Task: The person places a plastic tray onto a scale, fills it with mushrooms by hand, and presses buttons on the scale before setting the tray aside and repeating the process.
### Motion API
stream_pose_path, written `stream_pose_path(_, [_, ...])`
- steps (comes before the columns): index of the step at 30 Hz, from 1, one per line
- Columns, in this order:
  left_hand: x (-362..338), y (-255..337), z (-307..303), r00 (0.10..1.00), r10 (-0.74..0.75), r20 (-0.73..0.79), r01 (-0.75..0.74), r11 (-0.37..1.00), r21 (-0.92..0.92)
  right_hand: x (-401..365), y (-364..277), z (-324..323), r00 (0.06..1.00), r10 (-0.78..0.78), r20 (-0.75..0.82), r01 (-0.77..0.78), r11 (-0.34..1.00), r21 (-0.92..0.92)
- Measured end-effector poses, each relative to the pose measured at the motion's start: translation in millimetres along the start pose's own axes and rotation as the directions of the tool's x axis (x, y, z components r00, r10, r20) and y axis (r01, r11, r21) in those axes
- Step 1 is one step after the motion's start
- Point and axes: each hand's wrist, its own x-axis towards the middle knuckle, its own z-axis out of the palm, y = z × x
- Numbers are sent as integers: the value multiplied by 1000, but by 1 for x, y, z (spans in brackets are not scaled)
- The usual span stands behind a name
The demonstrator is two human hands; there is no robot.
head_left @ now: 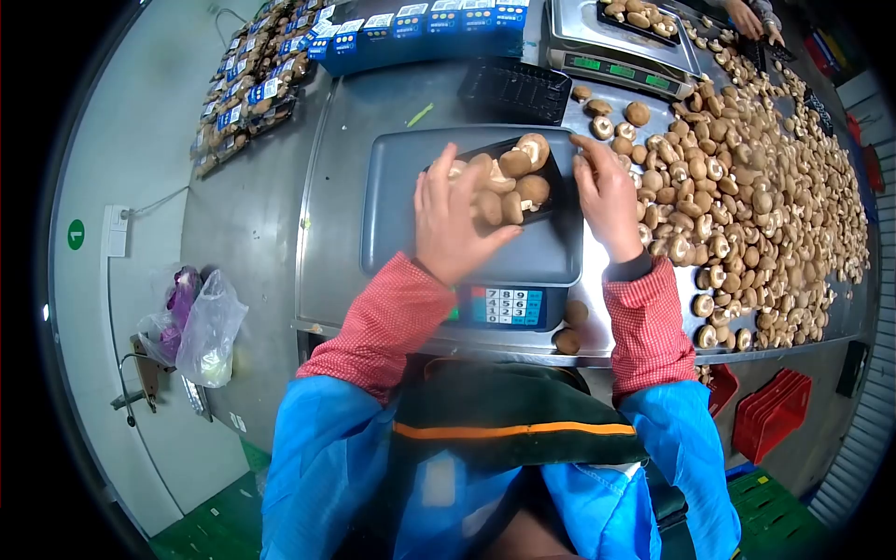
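Note:
A black plastic tray (554, 183) of brown mushrooms (514, 163) rests at a slant on the grey platform (397, 210) of a weighing scale. My left hand (453, 219) reaches over the tray's left side with its fingers spread, covering some of the mushrooms. On the other side, my right hand (609, 201) hovers at the tray's right edge, fingers apart and slightly bent, with nothing visible in them. The scale's keypad (509, 306) faces me.
Loose mushrooms (747, 205) cover the right of the steel table. Beyond stand an empty black tray (515, 91), a second scale (621, 70) and blue labels (411, 23). Packed trays (252, 84) are stacked back left. At top right are another person's hands (751, 21).

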Motion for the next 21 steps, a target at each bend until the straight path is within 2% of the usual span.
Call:
stream_pose_path(2, [5,2,-1,994,-42,103,29,993,117,10,4,13,998,-66,-8,64,986,-152])
stream_pose_path(4, [4,-7,7,990,18,137,-38,990,140,15,14,33,987,-156,-22,143,946,-290])
stream_pose_path(6, [4,-17,13,986,68,152,-88,987,134,8,18,44,989,-76,130,121,918,-377])
stream_pose_path(8, [3,-26,11,985,96,145,-111,988,104,-3,14,48,992,-77,99,109,925,-365])
stream_pose_path(11, [7,-34,-2,965,131,226,-135,991,2,-12,14,42,991,-99,85,121,939,-320])
stream_pose_path(12, [7,-35,-7,976,73,206,-43,988,-147,-13,12,37,995,-78,62,92,956,-278])
stream_pose_path(14, [4,-34,-18,980,-51,195,133,891,-435,-18,1,21,999,-30,23,34,981,-190])
stream_pose_path(15, [2,-33,-29,979,-138,153,187,903,-387,-25,-2,12,1000,1,0,-1,989,-148])
stream_pose_path(16, [-6,-45,-30,989,-149,20,143,893,-427,-34,-5,4,998,54,-35,-56,997,-57])
stream_pose_path(18, [-19,-59,-35,936,-345,-63,266,816,-513,-57,-2,-12,995,102,-5,-102,992,-76])
stream_pose_path(21, [-29,-74,-41,929,-371,6,337,836,-433,-82,5,-17,993,110,29,-109,993,-41])
